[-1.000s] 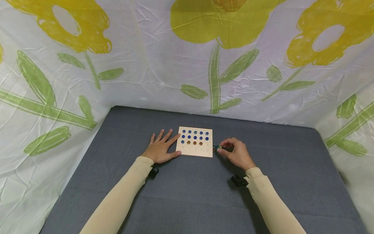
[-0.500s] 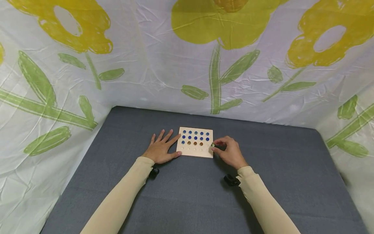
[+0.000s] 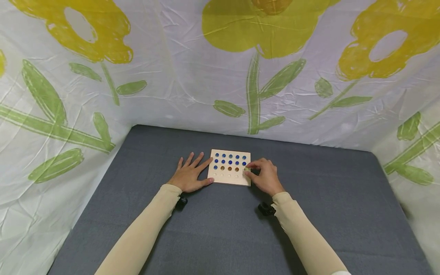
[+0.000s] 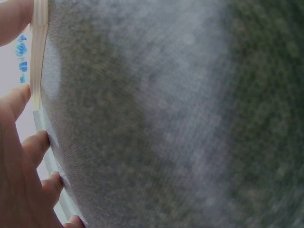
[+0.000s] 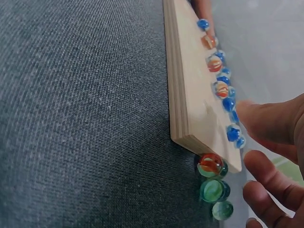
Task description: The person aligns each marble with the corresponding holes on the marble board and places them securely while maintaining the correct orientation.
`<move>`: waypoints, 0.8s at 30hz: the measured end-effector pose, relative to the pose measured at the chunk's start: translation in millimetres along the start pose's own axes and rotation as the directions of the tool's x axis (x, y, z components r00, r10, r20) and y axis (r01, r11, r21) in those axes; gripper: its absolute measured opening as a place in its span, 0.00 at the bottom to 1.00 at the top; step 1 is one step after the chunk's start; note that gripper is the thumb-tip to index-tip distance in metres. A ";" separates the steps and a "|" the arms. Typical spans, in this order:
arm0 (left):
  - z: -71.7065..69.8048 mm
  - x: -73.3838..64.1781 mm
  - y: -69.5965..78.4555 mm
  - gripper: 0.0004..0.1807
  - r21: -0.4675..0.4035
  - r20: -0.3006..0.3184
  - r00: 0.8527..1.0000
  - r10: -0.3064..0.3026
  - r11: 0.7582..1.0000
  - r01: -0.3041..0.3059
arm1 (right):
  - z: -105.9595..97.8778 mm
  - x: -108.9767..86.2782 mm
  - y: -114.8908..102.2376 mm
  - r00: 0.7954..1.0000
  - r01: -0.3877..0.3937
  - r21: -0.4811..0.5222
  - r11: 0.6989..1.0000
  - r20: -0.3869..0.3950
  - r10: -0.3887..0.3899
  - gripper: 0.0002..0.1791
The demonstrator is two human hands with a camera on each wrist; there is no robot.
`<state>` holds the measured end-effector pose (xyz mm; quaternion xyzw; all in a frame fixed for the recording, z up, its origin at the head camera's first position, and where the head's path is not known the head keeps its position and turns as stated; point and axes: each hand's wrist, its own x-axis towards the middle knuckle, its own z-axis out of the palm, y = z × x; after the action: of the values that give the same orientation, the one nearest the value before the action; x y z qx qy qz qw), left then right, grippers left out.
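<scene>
A pale wooden board (image 3: 223, 180) with rows of shallow holes lies on the dark cloth. Blue marbles (image 3: 230, 162) fill its two far rows; the third row has a blue one and several amber-brown ones. At the right end of that third row my right hand (image 3: 266, 177) pinches a yellow-green marble (image 3: 246, 169) between thumb and fingertips, close over the board. My left hand (image 3: 188, 177) lies flat with fingers spread, its thumb and index fingertip touching the board's left edge. In the left wrist view, fingers (image 4: 35, 147) show beside the board's side (image 4: 39, 52).
Several loose marbles, a red-orange one (image 5: 210, 164) and green ones (image 5: 213, 191), sit against the board's right side; my right hand covers them in the head view. Dark grey cloth (image 3: 213, 229) covers the table, with a flower-printed white sheet (image 3: 178, 76) behind.
My right hand has moved left from the loose marbles beside the board, bringing the yellow-green marble over the third row's right end. The left hand and board stay in place.
</scene>
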<state>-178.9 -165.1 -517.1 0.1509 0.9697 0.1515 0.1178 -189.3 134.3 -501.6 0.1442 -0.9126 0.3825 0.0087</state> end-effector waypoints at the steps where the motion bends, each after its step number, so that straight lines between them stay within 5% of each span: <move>1: -0.8 -0.4 0.7 0.46 0.005 0.001 1.000 -0.001 1.000 0.001 | 0.6 0.5 0.0 1.000 0.000 -0.005 1.000 -0.002 0.000 0.11; 24: -2.2 -2.0 1.5 0.46 0.004 0.000 1.000 -0.009 1.000 0.009 | 8.1 4.6 1.3 1.000 -0.010 -0.088 0.996 -0.016 0.009 0.09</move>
<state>-177.2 -164.9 -514.2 0.1469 0.9707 0.1489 0.1183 -193.4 128.4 -507.7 0.1365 -0.9292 0.3429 0.0201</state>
